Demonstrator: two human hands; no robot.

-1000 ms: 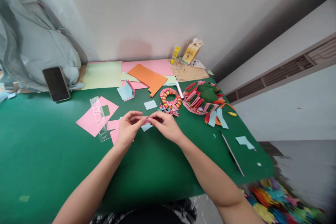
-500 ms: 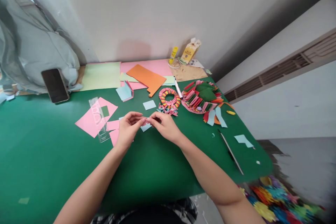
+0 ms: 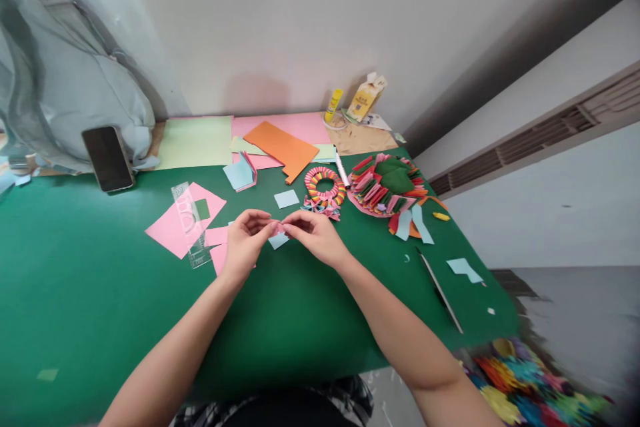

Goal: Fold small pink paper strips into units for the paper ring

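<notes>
Paper (image 3: pixel 280 228), pink, lies between left grip (image 3: pixel 246 240) and right grip (image 3: pixel 316 237), both pinching it.

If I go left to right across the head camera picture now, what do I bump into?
Phone → clear ruler → left hand → small pink piece → right hand → round paper craft with green leaves → pale blue scrap.

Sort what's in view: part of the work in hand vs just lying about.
Likely the work:
pink piece, pinched between left hand and right hand
blue card
striped ring
ruler
glue stick

Likely just lying about:
phone
bag
carton
</notes>
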